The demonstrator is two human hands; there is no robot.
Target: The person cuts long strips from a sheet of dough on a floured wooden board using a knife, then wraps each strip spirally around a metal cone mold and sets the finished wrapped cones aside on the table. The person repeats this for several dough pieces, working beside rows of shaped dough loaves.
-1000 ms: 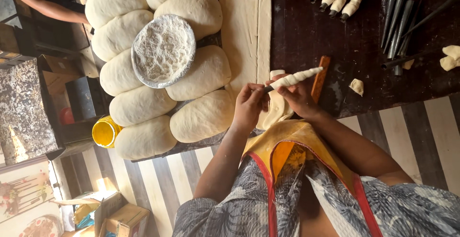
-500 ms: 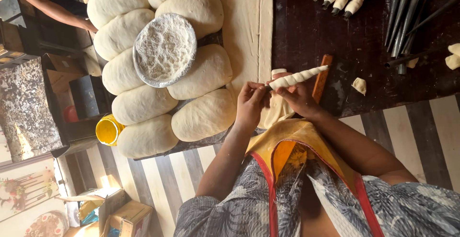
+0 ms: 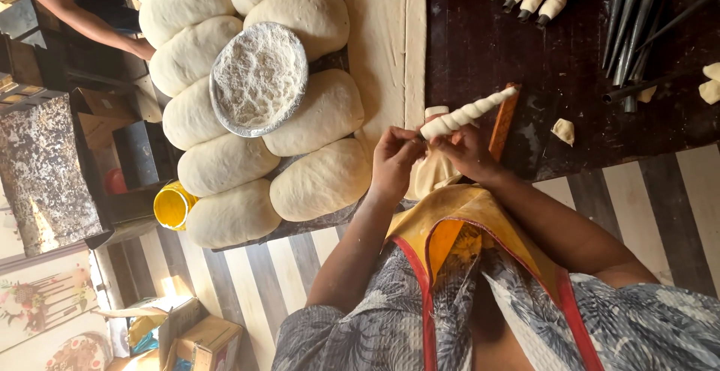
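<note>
Both arms bend in toward the middle of the frame, over the dark counter point(image 3: 480, 49). The left hand point(image 3: 394, 163) is curled, and its fingertips pinch the thick end of a dough-wrapped cone point(image 3: 466, 114). The right hand point(image 3: 466, 150) is curled too, and it holds the cone from below, with its fingers pressed together around it. The cone sticks out past both hands and points to the upper right of the frame.

A flat dough sheet point(image 3: 386, 41) lies just left of the hands. Farther left sit many big dough loaves point(image 3: 321, 180), with a flour bowl point(image 3: 259, 79) on top. Metal cones point(image 3: 630, 22) lie at the upper right.
</note>
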